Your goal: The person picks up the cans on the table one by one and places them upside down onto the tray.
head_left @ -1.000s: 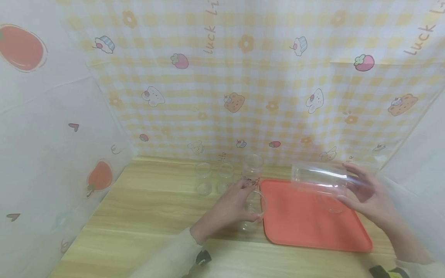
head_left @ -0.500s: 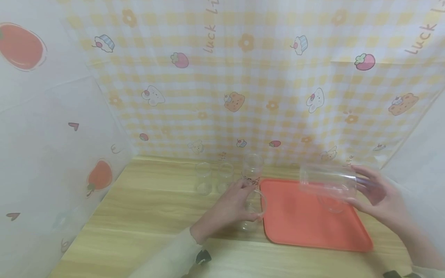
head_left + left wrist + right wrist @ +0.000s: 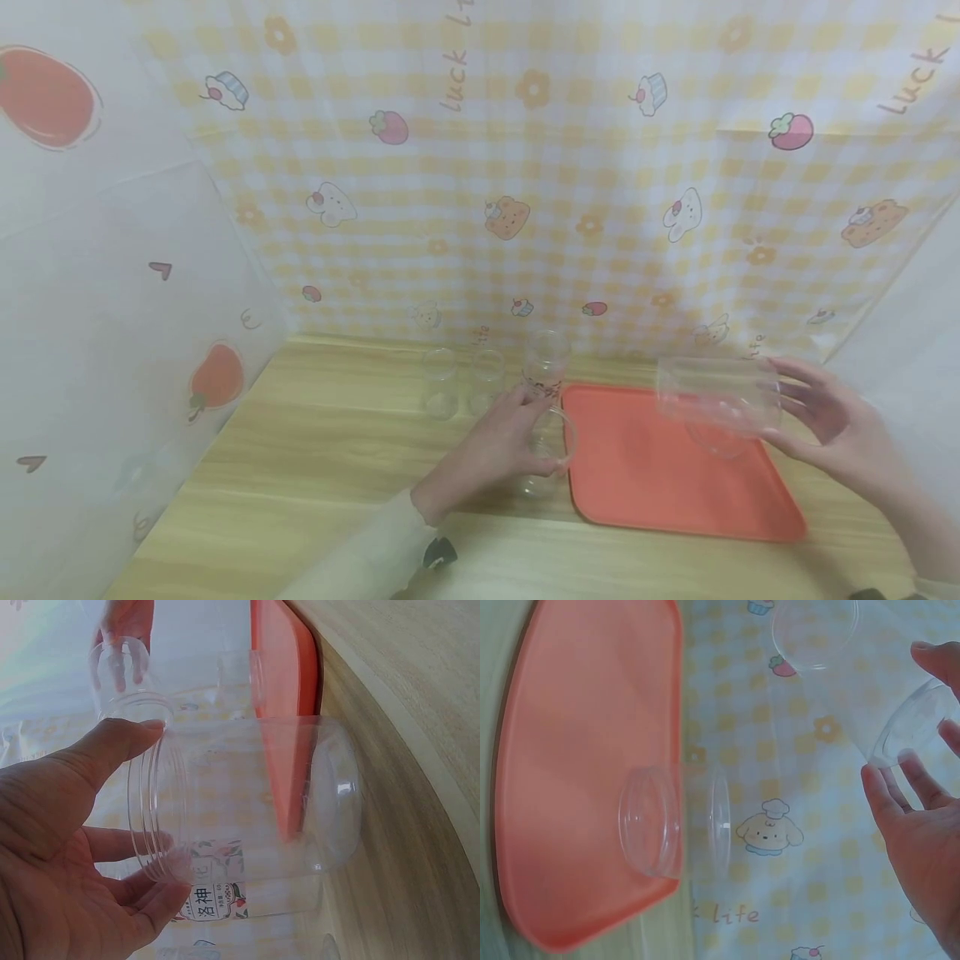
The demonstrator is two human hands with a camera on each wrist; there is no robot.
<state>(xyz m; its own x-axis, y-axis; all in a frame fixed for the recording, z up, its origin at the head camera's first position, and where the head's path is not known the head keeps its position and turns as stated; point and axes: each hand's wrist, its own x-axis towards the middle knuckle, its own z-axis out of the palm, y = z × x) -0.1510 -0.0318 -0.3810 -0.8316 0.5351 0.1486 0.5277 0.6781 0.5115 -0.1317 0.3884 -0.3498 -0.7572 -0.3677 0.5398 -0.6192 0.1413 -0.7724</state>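
My left hand grips the rim of a clear plastic jar just left of the orange tray, thumb on one side and fingers on the other. Above the tray's right part, a second clear jar lies sideways in the air. My right hand holds that jar by its right end, with fingers and thumb spread around it. Below it, a smaller clear jar stands on the tray, partly seen through the raised jar. Behind my left hand is a clear jar with a printed label.
Two narrow clear jars, the left one and the right one, stand at the back of the wooden table. A yellow checked cloth hangs directly behind the table.
My right hand has moved right and slightly down, carrying the sideways jar with it. The left hand stays in place on its jar.
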